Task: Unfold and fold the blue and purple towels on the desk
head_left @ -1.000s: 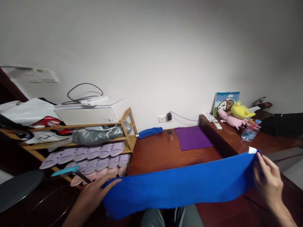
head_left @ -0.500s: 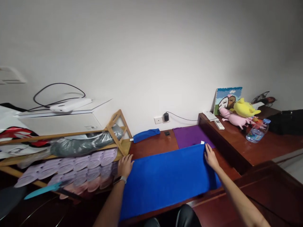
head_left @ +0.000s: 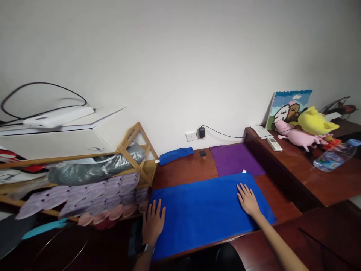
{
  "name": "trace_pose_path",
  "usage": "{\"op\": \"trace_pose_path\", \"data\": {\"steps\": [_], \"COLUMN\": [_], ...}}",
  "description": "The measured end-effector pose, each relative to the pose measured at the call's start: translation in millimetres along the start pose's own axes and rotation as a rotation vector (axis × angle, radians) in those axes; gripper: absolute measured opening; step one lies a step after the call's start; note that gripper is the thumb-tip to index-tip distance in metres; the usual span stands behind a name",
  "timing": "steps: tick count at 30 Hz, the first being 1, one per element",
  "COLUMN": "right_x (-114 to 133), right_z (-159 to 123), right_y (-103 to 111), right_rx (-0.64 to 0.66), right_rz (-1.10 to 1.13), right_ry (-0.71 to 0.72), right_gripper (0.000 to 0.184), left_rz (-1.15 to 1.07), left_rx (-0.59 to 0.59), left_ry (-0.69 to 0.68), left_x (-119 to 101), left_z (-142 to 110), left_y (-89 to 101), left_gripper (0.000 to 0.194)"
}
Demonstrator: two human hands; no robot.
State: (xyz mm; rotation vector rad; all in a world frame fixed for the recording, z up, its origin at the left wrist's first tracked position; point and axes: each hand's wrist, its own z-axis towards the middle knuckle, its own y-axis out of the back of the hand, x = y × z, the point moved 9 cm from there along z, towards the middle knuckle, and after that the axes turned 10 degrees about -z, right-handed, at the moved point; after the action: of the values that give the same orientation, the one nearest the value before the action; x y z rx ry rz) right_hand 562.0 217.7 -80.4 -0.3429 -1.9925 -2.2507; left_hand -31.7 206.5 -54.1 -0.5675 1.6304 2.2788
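Observation:
A blue cloth [head_left: 203, 210] with a small white tag lies spread flat over the brown wooden tabletop [head_left: 177, 175]. My left hand [head_left: 153, 222] rests at the cloth's left edge with its fingers apart. On the right part of the same cloth my right hand [head_left: 248, 199] lies palm down, fingers spread. Behind the blue cloth is a purple cloth [head_left: 237, 160], its front edge meeting or passing under the blue one; I cannot tell which. A folded blue cloth [head_left: 176, 155], also tagged, sits by the wall. Neither hand holds anything.
To the left, a wooden rack [head_left: 138, 150] carries a white box [head_left: 56, 143], a plastic-wrapped bundle [head_left: 96, 169] and several lilac slippers [head_left: 93, 190]. The raised desk on the right bears a remote [head_left: 274, 144], plush toys [head_left: 317, 122] and a plastic bottle [head_left: 337, 156].
The blue cloth's right side now lies flat instead of lifted. My right hand has let go of its corner and moved onto the cloth; my left hand has come nearer along the left edge.

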Motion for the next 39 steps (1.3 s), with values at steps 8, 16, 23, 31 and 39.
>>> {"op": "trace_pose_path", "data": {"steps": [8, 16, 23, 31, 39], "right_x": [-1.2, -14.0, 106.0, 104.2, -101.9], "right_z": [-19.3, -25.0, 17.6, 64.2, 44.6], "right_y": [10.4, 19.3, 1.1, -34.6, 8.3], "right_rx": [-0.033, -0.076, 0.019, 0.04, -0.224], "right_rz": [0.394, 0.666, 1.294, 1.851, 1.999], "right_ry": [-0.07, -0.208, -0.236, -0.532, -0.867], "right_gripper": [0.067, 0.061, 0.077, 0.06, 0.028], "left_rz": [-0.149, -0.41, -1.249, -1.565, -1.469], "left_rx": [-0.022, -0.037, 0.051, -0.019, -0.206], "left_ry": [0.01, 0.076, 0.329, 0.628, 0.678], "left_x": [-7.6, -7.8, -114.8, -137.8, 6.3], "left_z": [-31.7, -1.5, 25.9, 64.9, 83.0], "left_y": [20.6, 18.7, -53.8, -96.2, 8.6], "left_gripper": [0.076, 0.072, 0.051, 0.042, 0.048]}}
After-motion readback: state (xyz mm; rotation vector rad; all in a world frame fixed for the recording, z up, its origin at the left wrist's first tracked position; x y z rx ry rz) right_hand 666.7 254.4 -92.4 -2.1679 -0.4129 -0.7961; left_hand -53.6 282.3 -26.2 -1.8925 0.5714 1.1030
